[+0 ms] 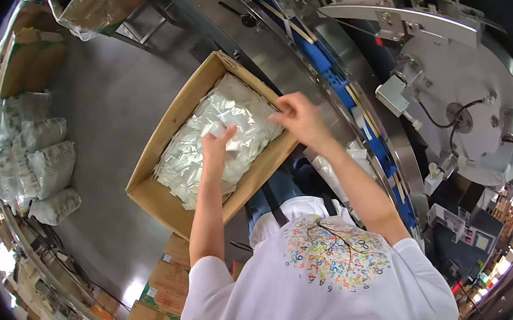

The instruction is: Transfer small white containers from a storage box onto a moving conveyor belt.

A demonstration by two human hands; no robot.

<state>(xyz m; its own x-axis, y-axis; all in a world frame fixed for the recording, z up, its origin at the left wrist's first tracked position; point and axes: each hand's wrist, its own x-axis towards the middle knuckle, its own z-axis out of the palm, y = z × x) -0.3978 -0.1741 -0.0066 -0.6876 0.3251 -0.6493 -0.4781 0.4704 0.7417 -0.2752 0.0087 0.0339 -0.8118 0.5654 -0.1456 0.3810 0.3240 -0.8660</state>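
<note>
likely handling sachets (246, 115): left hand (215, 147) over them, right hand (304, 120) by box (172, 133) edge, can't tell either grip; next calls for light touch.

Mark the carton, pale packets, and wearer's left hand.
Carton (160, 202), head view: inner wall, lower left.
Pale packets (195, 147), head view: left part of the pile.
Left hand (214, 147), head view: middle of the hand.

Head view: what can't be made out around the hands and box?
All in the head view:
Right hand: motion blur obscures whether its fingers hold anything.
Left hand: blur against white packets hides whether it grips one.
Open cardboard box: its floor is mostly hidden by packets.
Plastic-lined container: cut off by the upper edge.
</note>
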